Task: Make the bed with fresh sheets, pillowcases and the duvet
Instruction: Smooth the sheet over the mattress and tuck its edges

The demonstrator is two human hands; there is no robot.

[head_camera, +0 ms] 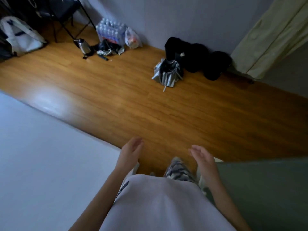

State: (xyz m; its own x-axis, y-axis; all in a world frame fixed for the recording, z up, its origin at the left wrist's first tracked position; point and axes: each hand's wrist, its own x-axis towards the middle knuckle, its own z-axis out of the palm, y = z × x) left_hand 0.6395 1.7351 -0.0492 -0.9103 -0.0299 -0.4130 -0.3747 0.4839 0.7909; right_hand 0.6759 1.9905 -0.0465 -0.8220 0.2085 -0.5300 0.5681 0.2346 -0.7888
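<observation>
A brown wood floor [150,105] is seen across the middle. A big pale bed [41,155] lies at the lower left, and a green sheet [266,189] lies at the lower right. Both bare arms are held out in front of the body, over the floor. The left hand [131,151] is loose, with nothing held, just beside the bed corner. The right hand [202,155] is loose too, fingers a little bent, near the green sheet but not touching it. A folded umbrella [167,74] lies far off.
</observation>
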